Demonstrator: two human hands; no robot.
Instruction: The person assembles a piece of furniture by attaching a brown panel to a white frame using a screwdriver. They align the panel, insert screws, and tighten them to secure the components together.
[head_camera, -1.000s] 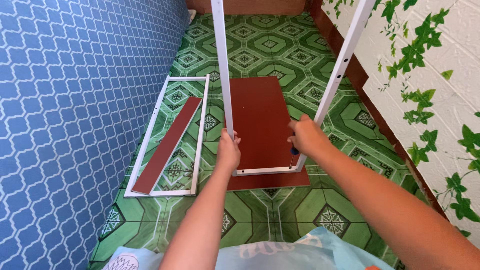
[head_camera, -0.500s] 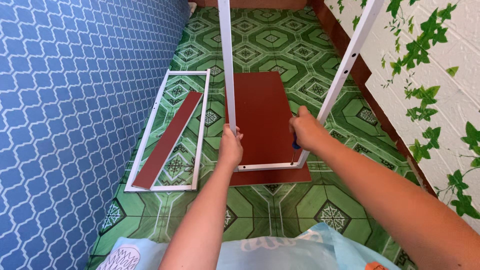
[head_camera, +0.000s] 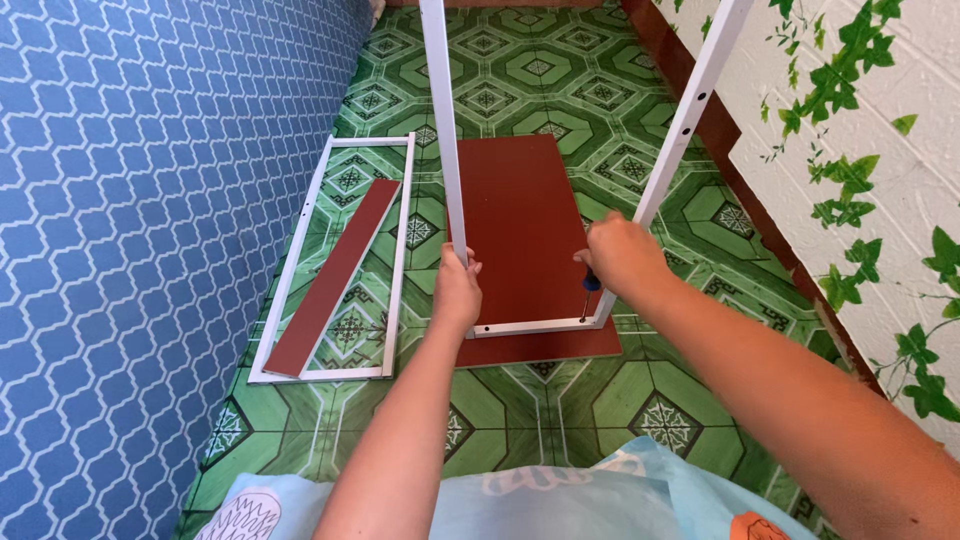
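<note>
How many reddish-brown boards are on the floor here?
2: a wide reddish-brown rectangular board under the upright white metal frame, and a narrow reddish-brown strip inside the flat white frame to its left.

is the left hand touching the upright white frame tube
Touching. The head view shows the left hand wrapped around the left tube of the white frame just above the red-brown board, with no gap between fingers and tube.
</note>
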